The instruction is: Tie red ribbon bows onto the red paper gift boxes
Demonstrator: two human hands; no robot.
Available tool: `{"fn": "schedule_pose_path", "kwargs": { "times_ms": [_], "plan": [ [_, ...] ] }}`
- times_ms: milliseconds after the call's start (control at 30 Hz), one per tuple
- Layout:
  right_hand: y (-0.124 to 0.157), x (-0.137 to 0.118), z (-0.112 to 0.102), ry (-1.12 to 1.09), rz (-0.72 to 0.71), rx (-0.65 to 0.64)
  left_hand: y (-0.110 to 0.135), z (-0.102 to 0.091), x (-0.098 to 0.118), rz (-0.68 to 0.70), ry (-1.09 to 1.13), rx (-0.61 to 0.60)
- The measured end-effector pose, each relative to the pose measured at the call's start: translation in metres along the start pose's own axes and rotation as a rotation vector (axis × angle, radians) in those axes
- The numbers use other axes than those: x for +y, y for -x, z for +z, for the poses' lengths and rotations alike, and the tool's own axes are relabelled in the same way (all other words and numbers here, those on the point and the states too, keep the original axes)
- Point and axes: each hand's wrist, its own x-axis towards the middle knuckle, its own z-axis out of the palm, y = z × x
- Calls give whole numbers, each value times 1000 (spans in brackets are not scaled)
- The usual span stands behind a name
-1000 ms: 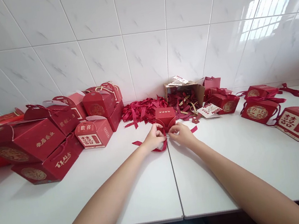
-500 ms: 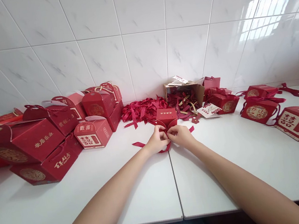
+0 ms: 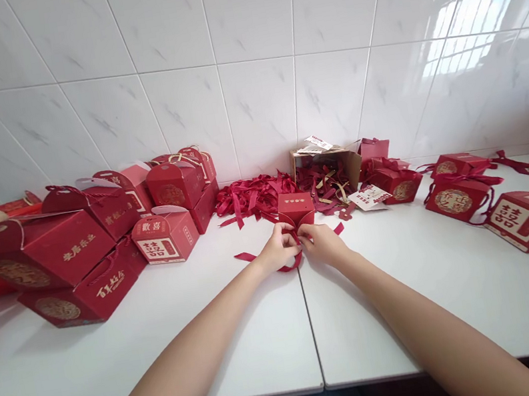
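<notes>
1. Taking the open carton as my landmark, the small red box sits on my side of it and slightly to its left, on the white surface.
2. My left grip is narrow, thumb and fingers pinched together on the red ribbon at the box's near face.
3. My right grip is pinched just as tightly, its fingertips meeting the same ribbon right beside the left ones; whether there is a knot or only a fold under them, I cannot tell.
4. The ribbon curves below my fingers, nearer me than the carton, and a loose end shows beyond each hand.
5. I judge the box to be light, thin card: stiff along its folded edges, easily dented on its flat panels, and apt to slide if I tug unevenly. Steadying it low by two opposite sides should be kinder than pressing its top.
6. The ribbon looks soft, smooth and rather slippery, so I would take it close to the crossing, flat between thumb and forefinger.
7. Left of the carton, touching or nearly so, lies a heap of loose ribbons; just in front and to its right rests a printed card.
</notes>
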Motion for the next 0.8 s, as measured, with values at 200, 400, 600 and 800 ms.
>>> {"fn": "schedule_pose_path", "kwargs": {
  "times_ms": [200,400,600,800],
  "plan": [
    [-1,-1,5,-162,99,6,3,0,8,-25,-13,4],
    [-6,4,18,-419,292,79,2,-1,7,-12,-131,55],
    [-6,2,23,-723,397,95,8,7,13,113,-341,210],
    [-5,-5,19,-1006,486,95,9,8,15,164,-368,310]
  ]
}}
